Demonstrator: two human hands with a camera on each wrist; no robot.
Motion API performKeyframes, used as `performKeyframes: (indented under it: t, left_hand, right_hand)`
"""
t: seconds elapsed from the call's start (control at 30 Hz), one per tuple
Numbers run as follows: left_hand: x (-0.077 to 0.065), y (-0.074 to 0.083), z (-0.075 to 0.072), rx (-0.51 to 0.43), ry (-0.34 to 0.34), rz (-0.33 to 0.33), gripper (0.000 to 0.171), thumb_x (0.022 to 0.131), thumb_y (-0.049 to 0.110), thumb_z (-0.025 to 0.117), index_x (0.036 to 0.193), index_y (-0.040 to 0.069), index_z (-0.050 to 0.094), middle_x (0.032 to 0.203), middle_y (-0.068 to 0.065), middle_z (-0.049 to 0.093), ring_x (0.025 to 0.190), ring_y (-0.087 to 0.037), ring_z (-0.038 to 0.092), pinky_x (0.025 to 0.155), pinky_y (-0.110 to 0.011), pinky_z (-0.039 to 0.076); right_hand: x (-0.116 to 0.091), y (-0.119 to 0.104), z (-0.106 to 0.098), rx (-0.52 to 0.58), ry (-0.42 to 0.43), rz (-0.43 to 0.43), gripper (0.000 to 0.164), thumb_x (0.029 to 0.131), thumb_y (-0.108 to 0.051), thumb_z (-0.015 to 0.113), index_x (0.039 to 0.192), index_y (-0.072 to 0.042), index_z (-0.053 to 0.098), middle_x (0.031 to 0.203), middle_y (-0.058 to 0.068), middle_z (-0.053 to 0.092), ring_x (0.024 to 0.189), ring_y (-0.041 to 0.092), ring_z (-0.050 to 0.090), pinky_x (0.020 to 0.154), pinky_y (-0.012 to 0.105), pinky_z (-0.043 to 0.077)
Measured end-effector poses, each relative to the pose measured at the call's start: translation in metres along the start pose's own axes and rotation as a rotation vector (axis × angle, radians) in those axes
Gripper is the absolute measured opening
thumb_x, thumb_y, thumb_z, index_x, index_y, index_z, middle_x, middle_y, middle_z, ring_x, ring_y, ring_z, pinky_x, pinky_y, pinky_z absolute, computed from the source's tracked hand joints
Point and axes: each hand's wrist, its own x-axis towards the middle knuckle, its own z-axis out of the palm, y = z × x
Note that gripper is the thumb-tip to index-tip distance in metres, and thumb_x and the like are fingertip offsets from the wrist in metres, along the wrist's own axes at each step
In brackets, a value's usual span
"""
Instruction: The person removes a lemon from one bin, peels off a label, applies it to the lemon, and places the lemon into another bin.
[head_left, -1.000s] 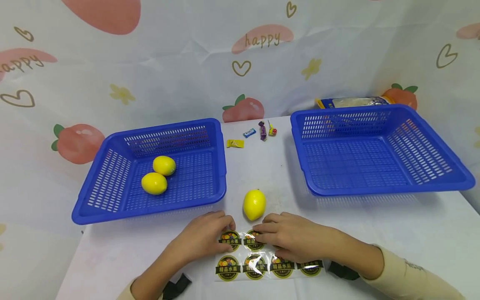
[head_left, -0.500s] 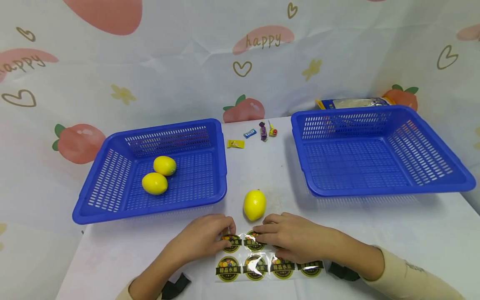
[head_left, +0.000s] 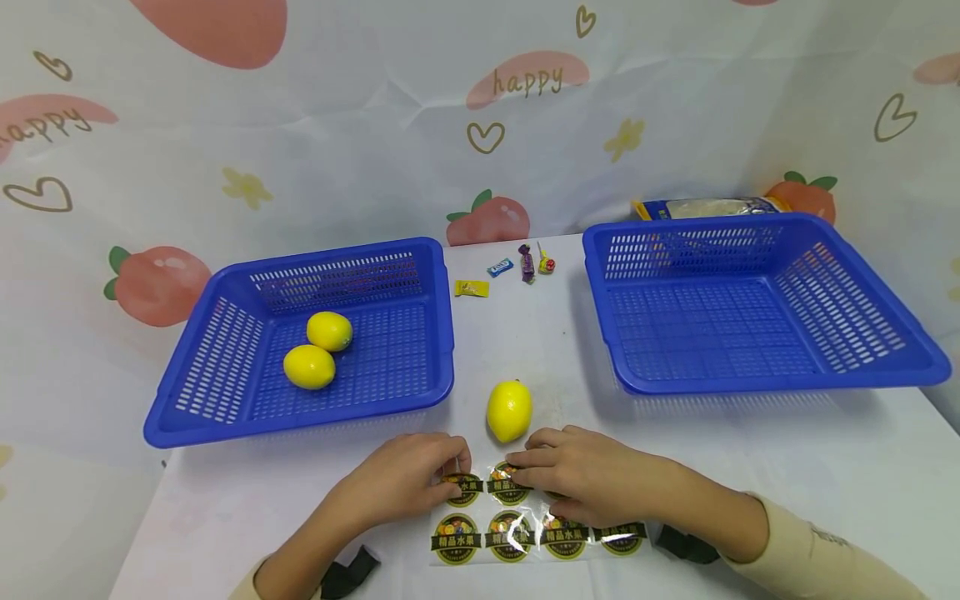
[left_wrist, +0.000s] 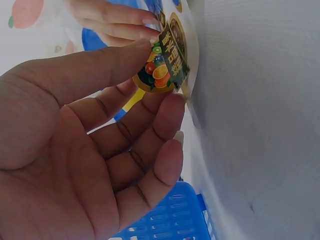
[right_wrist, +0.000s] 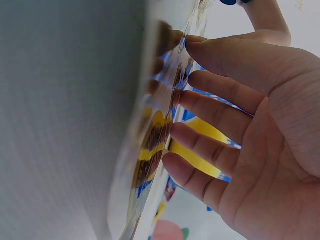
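A clear sheet of round fruit stickers (head_left: 510,536) lies on the table in front of me. My left hand (head_left: 408,475) pinches the edge of the top-left sticker (left_wrist: 160,67) between thumb and finger; in the left wrist view that sticker is bent up at the sheet's corner. The fingertips of my right hand (head_left: 592,475) rest on the sheet's upper part and cover some of the stickers, and in the right wrist view its fingers are spread and fairly straight. Just beyond the sheet, between both hands, a lemon (head_left: 510,411) sits on the table.
At the left stands a blue basket (head_left: 442,333) with two lemons (head_left: 309,367) in it. Another blue basket (head_left: 622,367) stands at the right, with a packaged bag (head_left: 712,207) behind it. Several small wrapped candies (head_left: 472,288) lie at the back between the baskets.
My left hand has drawn slightly back toward me, and the top-left sticker, flat a second ago, is now partly lifted and bent under the thumb. The right hand has stayed in place.
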Motion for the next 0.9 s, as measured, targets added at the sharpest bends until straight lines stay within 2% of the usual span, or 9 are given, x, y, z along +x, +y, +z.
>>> performKeyframes:
  t: [0.4, 0.9]
  left_hand:
    - [-0.0024, -0.0008, -0.0011, -0.003, -0.015, 0.018, 0.021, 0.085, 0.015, 0.078, 0.092, 0.023, 0.060, 0.082, 0.015, 0.057, 0.075, -0.006, 0.054, 0.070, -0.027, 0.049]
    - [-0.0019, -0.0022, -0.0038, -0.076, -0.054, 0.034, 0.022, 0.087, 0.014, 0.078, 0.094, 0.024, 0.059, 0.083, 0.016, 0.060, 0.074, -0.006, 0.056, 0.070, -0.028, 0.049]
  right_hand:
    - [0.0004, -0.0003, -0.0002, 0.000, -0.002, 0.000, 0.050, 0.084, -0.024, 0.079, 0.131, -0.014, 0.066, 0.139, -0.002, 0.059, 0.118, 0.017, 0.054, 0.091, 0.033, 0.051]
    - [0.0015, 0.0005, -0.0007, 0.008, -0.004, -0.024, 0.047, 0.084, -0.031, 0.080, 0.128, -0.016, 0.067, 0.136, 0.000, 0.060, 0.117, 0.017, 0.054, 0.090, 0.032, 0.050]
